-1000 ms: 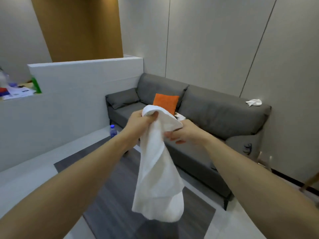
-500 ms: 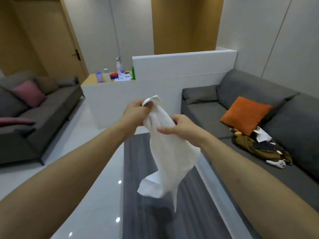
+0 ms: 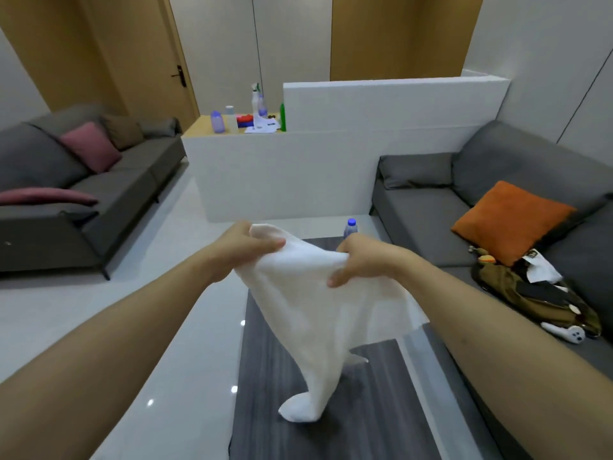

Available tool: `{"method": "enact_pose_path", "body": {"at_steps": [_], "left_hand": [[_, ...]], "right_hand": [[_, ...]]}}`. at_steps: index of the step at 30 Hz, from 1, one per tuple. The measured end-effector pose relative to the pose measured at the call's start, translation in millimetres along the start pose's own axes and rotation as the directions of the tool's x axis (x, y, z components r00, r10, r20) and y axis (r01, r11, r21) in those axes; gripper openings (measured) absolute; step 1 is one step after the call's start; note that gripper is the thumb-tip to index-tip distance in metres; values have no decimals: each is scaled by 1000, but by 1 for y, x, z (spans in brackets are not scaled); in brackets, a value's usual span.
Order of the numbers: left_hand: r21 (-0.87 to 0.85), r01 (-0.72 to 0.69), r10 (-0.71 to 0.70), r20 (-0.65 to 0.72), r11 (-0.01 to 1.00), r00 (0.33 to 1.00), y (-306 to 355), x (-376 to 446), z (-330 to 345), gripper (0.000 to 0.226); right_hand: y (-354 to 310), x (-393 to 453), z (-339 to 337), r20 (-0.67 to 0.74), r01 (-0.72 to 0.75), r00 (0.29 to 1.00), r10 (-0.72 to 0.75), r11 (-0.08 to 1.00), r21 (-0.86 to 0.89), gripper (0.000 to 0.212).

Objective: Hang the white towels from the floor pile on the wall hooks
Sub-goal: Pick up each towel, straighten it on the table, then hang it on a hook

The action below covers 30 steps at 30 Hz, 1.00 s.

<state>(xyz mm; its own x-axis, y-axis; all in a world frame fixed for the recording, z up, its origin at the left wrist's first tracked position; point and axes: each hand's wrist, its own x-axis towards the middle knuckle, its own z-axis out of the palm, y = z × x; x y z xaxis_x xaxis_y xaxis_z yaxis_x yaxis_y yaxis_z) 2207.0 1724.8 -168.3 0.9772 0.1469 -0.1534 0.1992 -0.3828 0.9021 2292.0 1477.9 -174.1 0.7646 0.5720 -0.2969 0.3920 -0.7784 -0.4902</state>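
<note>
Head view: both arms reach forward, and a white towel (image 3: pixel 308 313) is held up in the air between the two hands, over a dark rug (image 3: pixel 365 410) on the pale floor (image 3: pixel 132 327). The left hand (image 3: pixel 245 249) pinches the towel's upper left corner, thumb on top and fingers curled under the cloth, with a bit of corner poking above the grip. The right hand (image 3: pixel 361 260) grips the top edge a little apart from the left, its fingers curled over the fabric; the fingertips seem to tuck into a fold, though blur makes this unsure. The edge between the hands sags slightly, and the rest hangs down to a rounded tip above the rug. A bottle (image 3: pixel 350 227) stands just behind the right hand. A grey sofa (image 3: pixel 431 214) with an orange cushion (image 3: pixel 510 220) sits to the right.
</note>
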Motion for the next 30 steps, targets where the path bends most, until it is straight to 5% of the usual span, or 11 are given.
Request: {"method": "enact_pose_path", "body": {"at_steps": [3,6,11,16,20,26,30], "left_hand": [[71,66,-56,-139,995,989,-22,28,-7,14],[225,81,-13,-291,971,957,-27,59,-15,14],[332,74,96,-467,940,879,-1,113,-57,7],[297,-24,230,-685,955,691,54,133,-101,17],[348,-111,344,-733,931,587,86,114,-115,21],[347,-68,318,-741,935,591,71,49,-91,22],[327,6,257,-755,945,603,31,-21,-41,19]], "right_hand": [[15,16,-2,98,-118,985,139,972,-201,37],[21,50,-6,-127,-182,980,152,944,-274,28],[28,106,-38,-484,-280,864,138,931,-234,28],[4,116,-103,-708,-248,705,39,949,-195,35],[-13,97,-131,-774,-150,631,-52,971,-187,40],[-5,45,-103,-732,-90,678,-66,981,-172,26],[16,0,-51,-656,-74,753,-50,984,-159,35]]}}
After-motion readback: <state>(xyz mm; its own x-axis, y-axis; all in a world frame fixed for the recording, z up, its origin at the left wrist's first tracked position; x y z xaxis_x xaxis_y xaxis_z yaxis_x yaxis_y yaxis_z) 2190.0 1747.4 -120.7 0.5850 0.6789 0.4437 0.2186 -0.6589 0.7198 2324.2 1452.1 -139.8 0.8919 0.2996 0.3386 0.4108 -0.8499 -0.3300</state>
